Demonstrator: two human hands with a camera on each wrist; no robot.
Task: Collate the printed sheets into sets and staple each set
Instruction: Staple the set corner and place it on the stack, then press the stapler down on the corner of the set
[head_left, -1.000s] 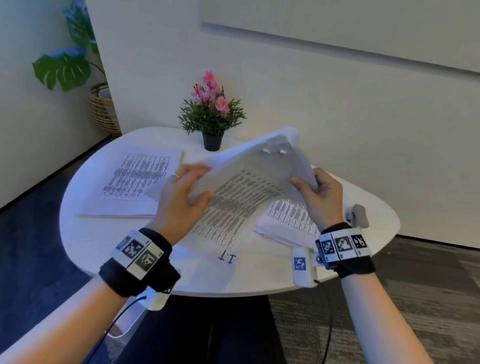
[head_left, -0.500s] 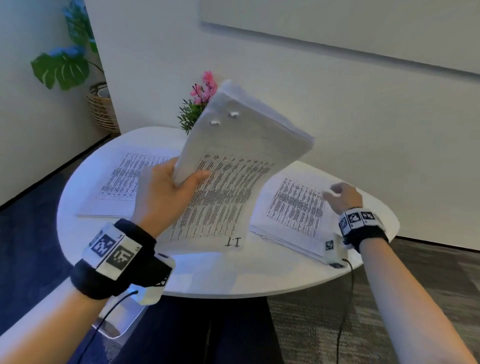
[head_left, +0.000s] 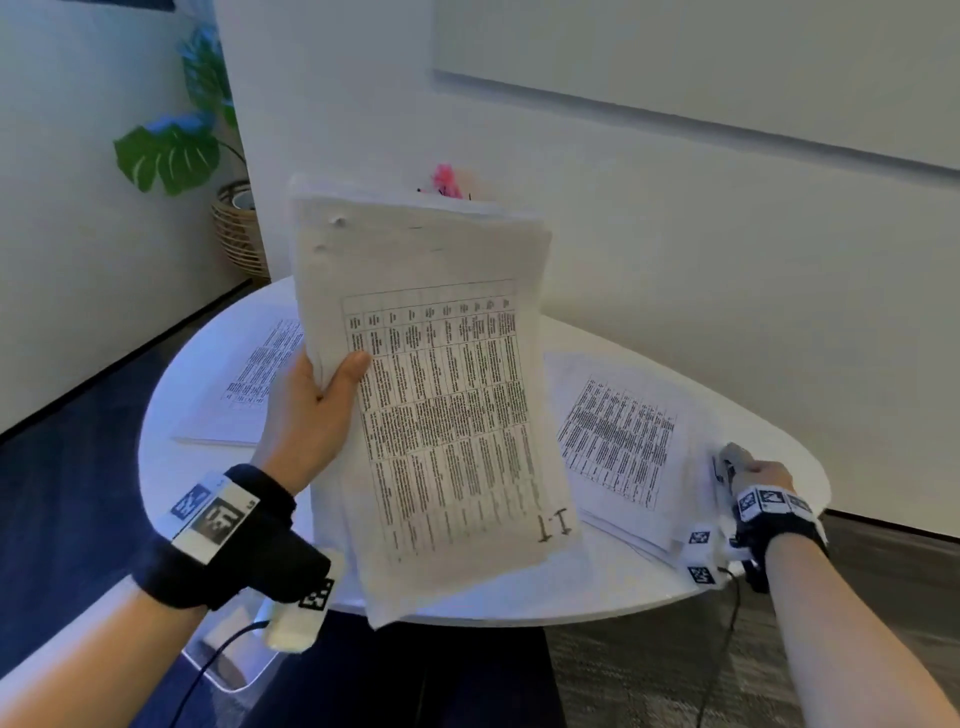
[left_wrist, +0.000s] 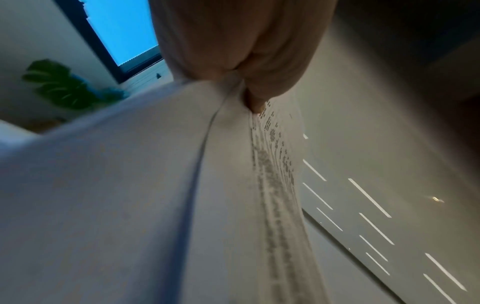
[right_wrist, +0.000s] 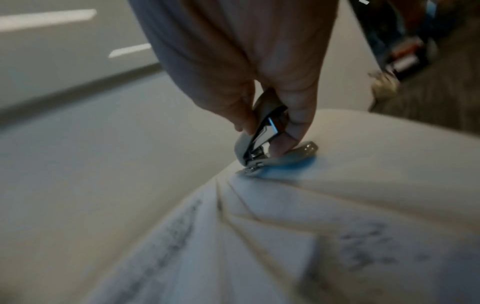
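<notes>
My left hand (head_left: 317, 400) grips a thick set of printed sheets (head_left: 441, 405) by its left edge and holds it upright above the white table (head_left: 597, 597); "1.1" is handwritten at its lower right corner. In the left wrist view the thumb (left_wrist: 259, 86) presses on the set of sheets (left_wrist: 155, 185). At the table's right edge my right hand (head_left: 758, 475) grips a small grey metal stapler (head_left: 727, 460). The right wrist view shows fingers (right_wrist: 293, 102) curled round the stapler (right_wrist: 265, 142), whose base touches the table beside a stack of printed sheets (right_wrist: 259, 246).
Another stack of printed sheets (head_left: 618, 431) lies on the table's right half, a third stack (head_left: 249, 384) on its left. A pink-flowered pot plant (head_left: 447, 182) stands behind the held set. A leafy plant in a wicker basket (head_left: 239, 228) stands by the left wall.
My left hand has raised the set and turned it more upright. My right hand let go of it, travelled to the table's right edge and closed round the stapler.
</notes>
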